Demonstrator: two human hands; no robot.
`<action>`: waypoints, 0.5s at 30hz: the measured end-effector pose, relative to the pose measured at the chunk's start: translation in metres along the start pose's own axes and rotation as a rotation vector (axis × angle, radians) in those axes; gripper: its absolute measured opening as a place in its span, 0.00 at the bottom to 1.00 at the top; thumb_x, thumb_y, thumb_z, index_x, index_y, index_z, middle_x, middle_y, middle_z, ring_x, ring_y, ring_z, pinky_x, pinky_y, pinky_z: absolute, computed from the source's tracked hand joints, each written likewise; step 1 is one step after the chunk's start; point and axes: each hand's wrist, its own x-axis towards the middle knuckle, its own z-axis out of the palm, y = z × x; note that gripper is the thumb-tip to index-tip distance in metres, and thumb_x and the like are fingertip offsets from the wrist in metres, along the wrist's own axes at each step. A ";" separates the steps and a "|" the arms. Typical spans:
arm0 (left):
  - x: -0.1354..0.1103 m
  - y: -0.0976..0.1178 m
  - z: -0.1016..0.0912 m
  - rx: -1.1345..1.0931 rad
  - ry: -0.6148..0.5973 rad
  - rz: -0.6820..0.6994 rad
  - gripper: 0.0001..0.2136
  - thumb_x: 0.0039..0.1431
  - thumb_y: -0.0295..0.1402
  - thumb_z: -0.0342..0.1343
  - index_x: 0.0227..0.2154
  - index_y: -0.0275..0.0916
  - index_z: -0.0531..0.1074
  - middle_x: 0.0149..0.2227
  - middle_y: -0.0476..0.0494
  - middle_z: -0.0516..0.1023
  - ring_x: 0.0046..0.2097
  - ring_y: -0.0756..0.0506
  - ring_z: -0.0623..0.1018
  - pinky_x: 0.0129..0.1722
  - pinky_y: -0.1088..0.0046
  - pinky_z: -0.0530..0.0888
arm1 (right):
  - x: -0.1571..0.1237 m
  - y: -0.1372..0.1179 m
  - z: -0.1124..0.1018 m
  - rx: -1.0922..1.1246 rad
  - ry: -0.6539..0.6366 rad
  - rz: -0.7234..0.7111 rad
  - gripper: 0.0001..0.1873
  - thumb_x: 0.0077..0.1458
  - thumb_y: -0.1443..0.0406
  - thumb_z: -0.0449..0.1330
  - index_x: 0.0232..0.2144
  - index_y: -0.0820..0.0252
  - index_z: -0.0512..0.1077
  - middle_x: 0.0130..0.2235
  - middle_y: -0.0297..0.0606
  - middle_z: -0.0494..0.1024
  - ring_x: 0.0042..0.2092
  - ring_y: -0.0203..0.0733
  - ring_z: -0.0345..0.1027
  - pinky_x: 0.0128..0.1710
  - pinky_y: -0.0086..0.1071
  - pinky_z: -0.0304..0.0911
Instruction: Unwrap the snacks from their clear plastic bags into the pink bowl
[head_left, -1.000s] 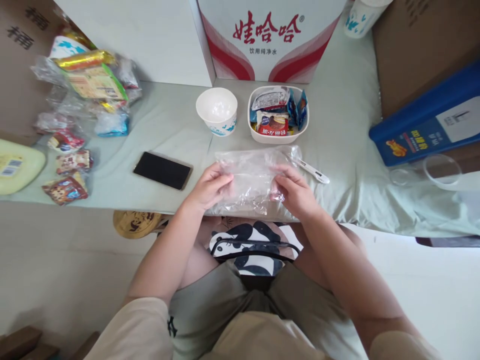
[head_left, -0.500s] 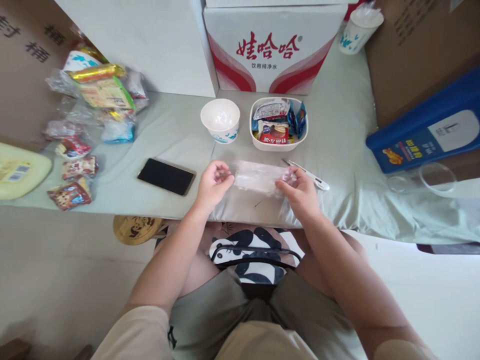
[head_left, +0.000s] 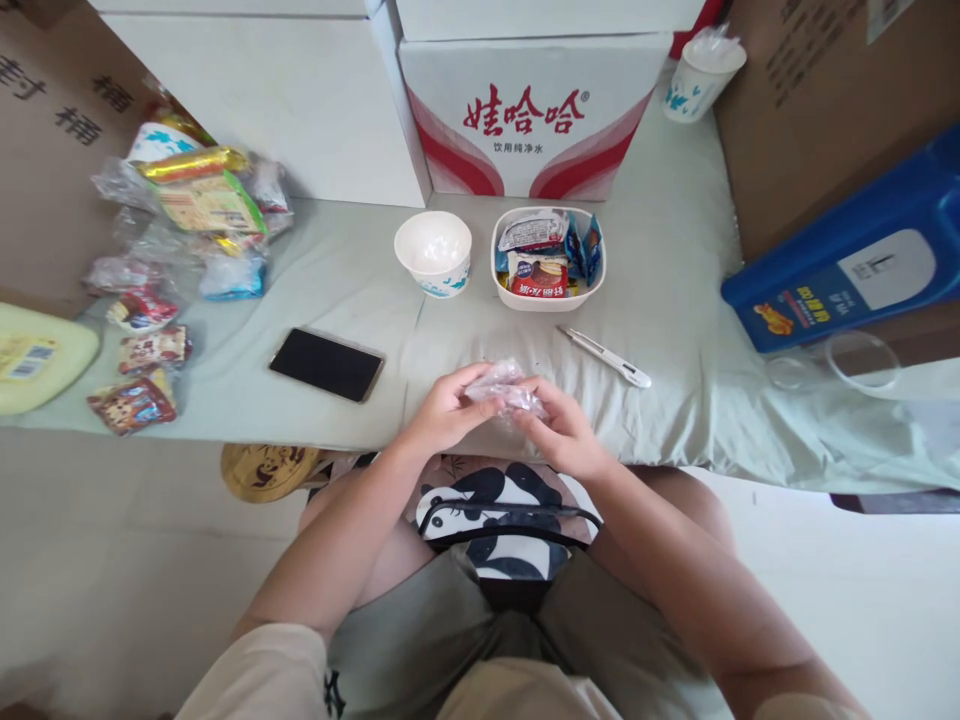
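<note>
Together, in the head view, the left hand and the right hand hold a crumpled clear wrapper above the middle of the near edge of the tabletop. The left fingers are bent round its left side, the thumb laid along the front; the right fingers curl in from the other side, nearly closed on it. Whether the wrapper touches the cloth, I cannot tell.

The knife lies slantwise just beyond the right hand, its white end toward the tabletop's right edge. The phone lies face up to the left of the left hand, near the front edge. Farther back, a paper bowl stands beside a white tub of packets, with a printed box behind them, toward the far edge. More snacks are heaped toward the far left corner; a paper cup stands toward the far right one.
</note>
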 end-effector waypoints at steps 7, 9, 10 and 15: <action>0.001 0.002 0.003 -0.252 -0.055 -0.093 0.23 0.43 0.46 0.72 0.41 0.39 0.80 0.45 0.39 0.82 0.44 0.42 0.82 0.43 0.67 0.77 | 0.011 0.003 -0.006 -0.063 0.154 0.138 0.17 0.50 0.56 0.65 0.40 0.55 0.69 0.36 0.35 0.76 0.35 0.39 0.69 0.37 0.34 0.66; 0.002 -0.001 0.005 -0.153 0.012 -0.108 0.25 0.40 0.43 0.74 0.42 0.40 0.77 0.38 0.44 0.81 0.37 0.46 0.80 0.39 0.71 0.76 | 0.014 0.002 -0.006 -0.054 0.106 0.192 0.11 0.52 0.57 0.63 0.34 0.56 0.69 0.28 0.30 0.71 0.29 0.36 0.64 0.33 0.32 0.62; 0.003 -0.002 0.004 -0.089 0.064 -0.114 0.25 0.39 0.41 0.74 0.41 0.39 0.76 0.34 0.46 0.80 0.35 0.47 0.79 0.36 0.72 0.75 | 0.015 0.001 -0.006 -0.050 0.108 0.195 0.10 0.52 0.57 0.62 0.32 0.56 0.68 0.26 0.29 0.70 0.29 0.36 0.63 0.32 0.31 0.61; 0.018 0.007 -0.034 0.113 0.599 0.076 0.15 0.43 0.39 0.65 0.32 0.41 0.68 0.29 0.51 0.73 0.33 0.48 0.74 0.35 0.73 0.72 | 0.015 -0.004 -0.005 0.000 0.062 0.188 0.08 0.54 0.58 0.57 0.32 0.56 0.68 0.26 0.30 0.71 0.28 0.35 0.63 0.31 0.31 0.59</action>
